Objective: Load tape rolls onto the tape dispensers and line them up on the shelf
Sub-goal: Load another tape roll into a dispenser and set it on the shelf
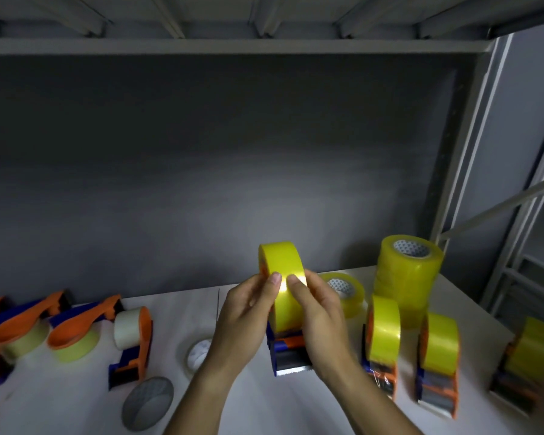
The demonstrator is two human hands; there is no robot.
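Left grip: your left hand (248, 312) curled round the near-left side of the yellow tape roll (281, 277), thumb pressed on its face.
Right grip: your right hand (319, 318) clasped the same roll from the right, thumb on the face just beside the left thumb.
Held roll: it stood on edge between both hands, seated on the blue and orange dispenser (288, 353), whose cutter end pointed toward you below your palms.
Shelf: the white shelf surface (296, 409) carried everything, the dispenser resting on it under your hands.
Right of the hands: two loaded dispensers (380, 346) (438, 356) stood just beside your right wrist, a third (528, 356) blurred farther right.
Behind the right hand: a single flat roll (346, 293) lay near, and a tall stack of rolls (407, 281) stood beyond it.
Left of the hands: a dispenser with pale tape (132, 340) stood well apart; more dispensers (73, 328) lay on their sides farther left.
Near the left wrist: a whitish roll (198, 353) was partly hidden by it, and a grey disc (148, 403) lay closer to you.
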